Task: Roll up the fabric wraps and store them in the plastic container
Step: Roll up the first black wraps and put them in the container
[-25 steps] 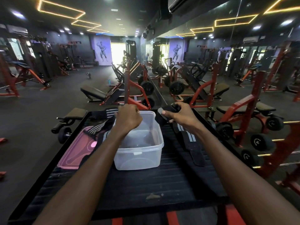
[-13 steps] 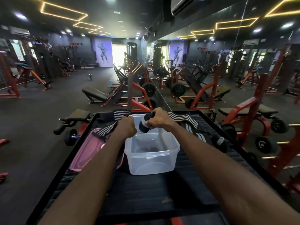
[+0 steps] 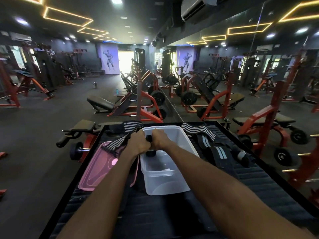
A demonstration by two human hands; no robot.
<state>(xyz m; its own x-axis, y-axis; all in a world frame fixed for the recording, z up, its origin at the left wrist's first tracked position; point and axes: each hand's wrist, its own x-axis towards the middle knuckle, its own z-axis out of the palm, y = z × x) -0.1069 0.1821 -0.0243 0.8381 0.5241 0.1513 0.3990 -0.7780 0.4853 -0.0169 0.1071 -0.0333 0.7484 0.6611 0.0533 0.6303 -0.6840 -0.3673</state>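
Observation:
A clear plastic container stands open on the black table. Above its far left corner my left hand and my right hand meet, both curled round a black rolled fabric wrap. Part of the roll shows between and below the fists. A striped black-and-white wrap trails left from my left hand over the pink lid. Further loose wraps lie to the right of the container.
Another striped wrap lies at the table's far left corner. A dumbbell and a bench sit just left of the table. Red gym machines and weight plates stand close on the right and beyond the far edge.
My right hand has carried the rolled wrap left and down to the container's corner. My left hand has joined it on the roll. The view has moved closer.

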